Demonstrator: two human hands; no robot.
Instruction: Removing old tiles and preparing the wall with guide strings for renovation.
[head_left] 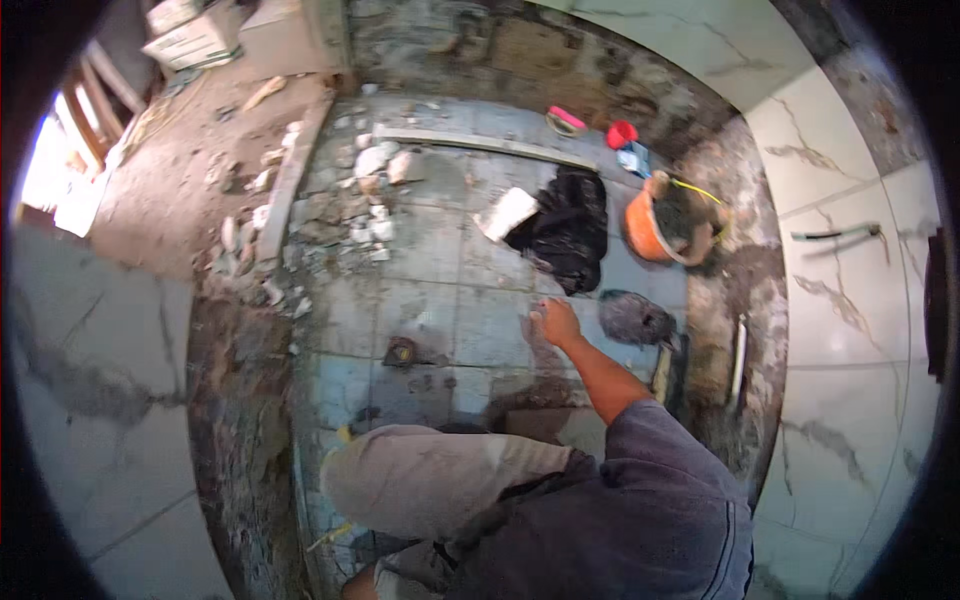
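Note:
My right hand [552,321] reaches out over the grey tiled floor [418,300], its fingers curled in. Whatever it may hold is too small or hidden to make out. Just beyond it lies a crumpled black plastic bag [575,228], with a white sheet-like piece [508,214] against its left side. To the right of the hand rests a dark, bundled plastic bag [637,318]. A small dark roundish object [401,351] sits on the tiles to the left. My left hand is out of sight; my bent leg [430,475] fills the lower middle.
An orange bucket [648,228] with grey mix stands at the right wall, near a red cup [621,134]. A long pale bar [480,143] lies at the back. Broken rubble [375,170] is heaped along the left ledge [295,180]. Marbled tiles [835,280] cover the right wall.

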